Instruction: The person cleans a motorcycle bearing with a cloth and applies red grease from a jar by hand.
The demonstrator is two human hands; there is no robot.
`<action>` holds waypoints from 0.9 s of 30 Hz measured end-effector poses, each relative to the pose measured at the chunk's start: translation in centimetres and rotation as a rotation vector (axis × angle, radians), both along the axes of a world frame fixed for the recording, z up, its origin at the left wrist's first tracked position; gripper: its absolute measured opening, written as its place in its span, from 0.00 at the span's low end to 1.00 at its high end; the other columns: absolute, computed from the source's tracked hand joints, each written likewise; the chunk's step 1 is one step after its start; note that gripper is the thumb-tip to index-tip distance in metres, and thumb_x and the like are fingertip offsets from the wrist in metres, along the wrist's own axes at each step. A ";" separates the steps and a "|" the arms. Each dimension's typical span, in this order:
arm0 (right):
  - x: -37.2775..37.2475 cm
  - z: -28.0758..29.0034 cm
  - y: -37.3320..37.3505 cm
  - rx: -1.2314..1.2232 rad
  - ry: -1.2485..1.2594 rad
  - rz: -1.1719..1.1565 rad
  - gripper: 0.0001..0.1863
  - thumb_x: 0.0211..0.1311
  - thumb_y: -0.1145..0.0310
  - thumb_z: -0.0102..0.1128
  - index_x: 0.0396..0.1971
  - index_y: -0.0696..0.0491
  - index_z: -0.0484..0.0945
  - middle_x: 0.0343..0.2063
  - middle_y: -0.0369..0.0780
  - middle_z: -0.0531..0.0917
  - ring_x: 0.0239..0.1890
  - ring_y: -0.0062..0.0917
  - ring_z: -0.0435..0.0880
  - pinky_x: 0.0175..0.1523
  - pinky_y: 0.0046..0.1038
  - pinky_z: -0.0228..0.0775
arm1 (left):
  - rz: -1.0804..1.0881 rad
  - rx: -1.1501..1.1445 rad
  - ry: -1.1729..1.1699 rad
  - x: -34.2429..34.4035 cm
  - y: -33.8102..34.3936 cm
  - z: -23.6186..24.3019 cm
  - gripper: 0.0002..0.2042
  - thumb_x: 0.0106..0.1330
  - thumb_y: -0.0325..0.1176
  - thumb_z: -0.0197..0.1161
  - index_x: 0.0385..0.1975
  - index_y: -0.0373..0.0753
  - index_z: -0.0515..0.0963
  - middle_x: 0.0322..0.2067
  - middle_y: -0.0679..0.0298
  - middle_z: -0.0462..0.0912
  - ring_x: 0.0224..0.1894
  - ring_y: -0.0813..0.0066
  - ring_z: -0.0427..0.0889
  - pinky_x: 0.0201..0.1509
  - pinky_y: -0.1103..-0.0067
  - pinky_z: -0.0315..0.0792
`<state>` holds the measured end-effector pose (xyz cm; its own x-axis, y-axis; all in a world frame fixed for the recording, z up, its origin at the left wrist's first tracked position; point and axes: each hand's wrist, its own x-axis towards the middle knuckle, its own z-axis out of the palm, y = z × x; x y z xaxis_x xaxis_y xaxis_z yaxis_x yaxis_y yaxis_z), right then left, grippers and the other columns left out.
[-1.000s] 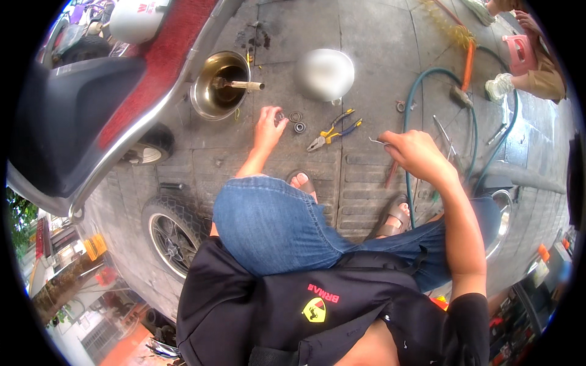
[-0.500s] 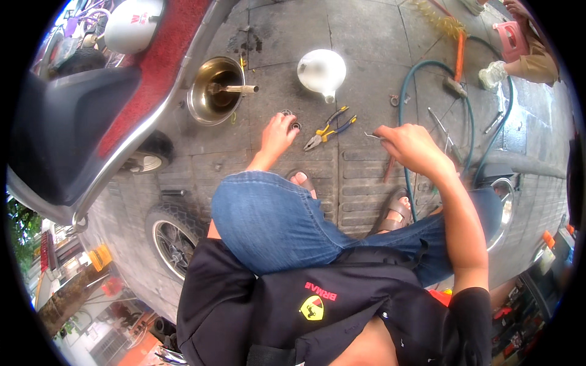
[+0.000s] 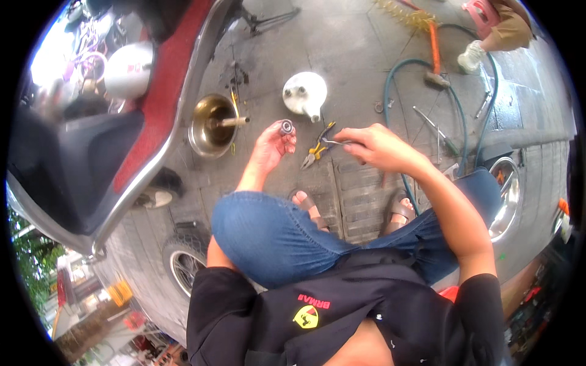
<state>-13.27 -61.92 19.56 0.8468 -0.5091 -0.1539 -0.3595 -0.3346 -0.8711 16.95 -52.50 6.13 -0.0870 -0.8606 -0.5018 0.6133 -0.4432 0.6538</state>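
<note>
A small ring-shaped bearing point(image 3: 286, 127) sits in the fingertips of my left hand point(image 3: 268, 149), its round face turned upward. My right hand point(image 3: 384, 147) grips a thin metal pick point(image 3: 332, 143) whose tip points left toward the bearing, with a gap between them. The rest of the pick is hidden inside my fist. Between and below my hands, pliers with yellow and dark handles point(image 3: 313, 154) lie on the ground, partly behind the pick. Beyond them is a round, whitish metal hub cover point(image 3: 305, 91).
A brass-coloured bowl point(image 3: 196, 131) with a brush stands at left beside the red-floored scooter point(image 3: 162, 73). A hose point(image 3: 386, 91), a hammer point(image 3: 436, 79) and a screwdriver point(image 3: 448, 143) lie at right. Wheels point(image 3: 183, 265) flank me. Another person's shoe point(image 3: 471, 56) shows at upper right.
My left hand has lifted the bearing off the ground and turned palm upward. My right hand has brought the pick leftward, closer to it. The whole view has shifted a little.
</note>
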 end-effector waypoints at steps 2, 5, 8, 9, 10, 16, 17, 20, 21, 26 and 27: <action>0.8 1.7 -0.4 0.275 -0.069 -0.082 0.17 0.66 0.64 0.54 0.52 0.54 0.76 0.25 0.45 0.82 0.25 0.26 0.83 0.34 0.29 0.73 | -0.113 -0.150 0.098 -1.2 -3.1 7.4 0.21 0.67 0.45 0.56 0.52 0.37 0.71 0.41 0.58 0.79 0.32 0.70 0.80 0.31 0.75 0.75; 1.9 4.6 -1.1 0.419 -0.189 -0.159 0.18 0.69 0.63 0.52 0.55 0.54 0.75 0.19 0.36 0.77 0.22 0.16 0.77 0.30 0.24 0.70 | -0.384 -0.264 0.010 -1.3 -6.7 15.0 0.25 0.70 0.45 0.52 0.59 0.33 0.65 0.40 0.55 0.78 0.34 0.69 0.80 0.34 0.73 0.77; 1.4 5.6 -1.9 0.411 -0.315 -0.249 0.17 0.70 0.62 0.51 0.54 0.53 0.76 0.17 0.33 0.74 0.21 0.15 0.74 0.27 0.23 0.67 | -0.455 -0.282 -0.033 -3.4 -9.3 18.9 0.25 0.72 0.44 0.49 0.61 0.31 0.63 0.41 0.55 0.78 0.34 0.69 0.80 0.36 0.72 0.77; 1.1 5.9 -2.1 0.443 -0.341 -0.260 0.17 0.70 0.62 0.51 0.53 0.53 0.76 0.17 0.32 0.73 0.21 0.14 0.73 0.26 0.22 0.66 | -0.470 -0.301 -0.012 -3.8 -9.7 19.3 0.25 0.73 0.44 0.48 0.61 0.31 0.63 0.41 0.55 0.78 0.34 0.70 0.80 0.37 0.72 0.77; 0.6 6.4 -2.3 0.476 -0.367 -0.267 0.16 0.71 0.62 0.51 0.52 0.53 0.76 0.17 0.32 0.73 0.21 0.14 0.72 0.25 0.21 0.64 | -0.483 -0.320 0.009 -4.1 -10.0 19.7 0.25 0.73 0.44 0.47 0.61 0.31 0.63 0.42 0.55 0.78 0.34 0.70 0.80 0.38 0.72 0.77; -0.9 7.7 -3.3 0.590 -0.440 -0.276 0.15 0.72 0.60 0.50 0.48 0.53 0.76 0.16 0.29 0.72 0.18 0.10 0.67 0.21 0.16 0.57 | -0.428 -0.337 0.091 -6.5 -10.0 20.0 0.25 0.74 0.47 0.47 0.60 0.31 0.64 0.40 0.56 0.79 0.35 0.72 0.79 0.40 0.70 0.78; -1.0 7.5 -3.4 0.609 -0.450 -0.268 0.15 0.72 0.60 0.50 0.48 0.53 0.77 0.16 0.29 0.72 0.18 0.09 0.67 0.21 0.16 0.56 | -0.433 -0.343 0.103 -6.7 -9.9 19.8 0.25 0.74 0.47 0.47 0.60 0.31 0.64 0.40 0.56 0.79 0.35 0.72 0.79 0.40 0.70 0.78; -1.7 7.4 -3.5 0.586 -0.358 -0.259 0.15 0.71 0.61 0.50 0.51 0.52 0.76 0.16 0.29 0.71 0.14 0.09 0.64 0.19 0.15 0.54 | -0.459 -0.352 0.097 -7.2 -9.6 19.5 0.25 0.74 0.47 0.47 0.60 0.32 0.64 0.39 0.57 0.79 0.36 0.73 0.79 0.41 0.70 0.78; -1.9 7.4 -3.6 0.598 -0.336 -0.254 0.16 0.71 0.61 0.50 0.52 0.51 0.76 0.15 0.29 0.71 0.14 0.09 0.63 0.18 0.15 0.54 | -0.465 -0.342 0.105 -7.4 -9.4 19.5 0.25 0.74 0.47 0.47 0.60 0.32 0.65 0.38 0.58 0.79 0.35 0.73 0.79 0.41 0.71 0.78; -2.0 7.1 -3.7 0.669 -0.341 -0.236 0.16 0.71 0.61 0.50 0.53 0.50 0.76 0.16 0.30 0.71 0.13 0.10 0.64 0.18 0.15 0.54 | -0.498 -0.344 0.088 -7.5 -9.3 19.5 0.25 0.73 0.47 0.49 0.59 0.33 0.65 0.39 0.58 0.78 0.36 0.74 0.79 0.42 0.71 0.78; -2.0 7.4 -3.7 0.692 -0.337 -0.235 0.16 0.71 0.61 0.50 0.54 0.51 0.76 0.16 0.30 0.71 0.13 0.10 0.64 0.17 0.15 0.54 | -0.505 -0.353 0.082 -7.4 -9.3 19.4 0.25 0.73 0.48 0.50 0.58 0.33 0.65 0.41 0.57 0.79 0.36 0.74 0.79 0.42 0.71 0.78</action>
<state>-15.28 -65.61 26.92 0.7865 -0.5624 -0.2551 -0.0343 0.3726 -0.9273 9.50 -61.76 25.55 -0.5528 -0.8161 -0.1685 0.4392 -0.4572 0.7734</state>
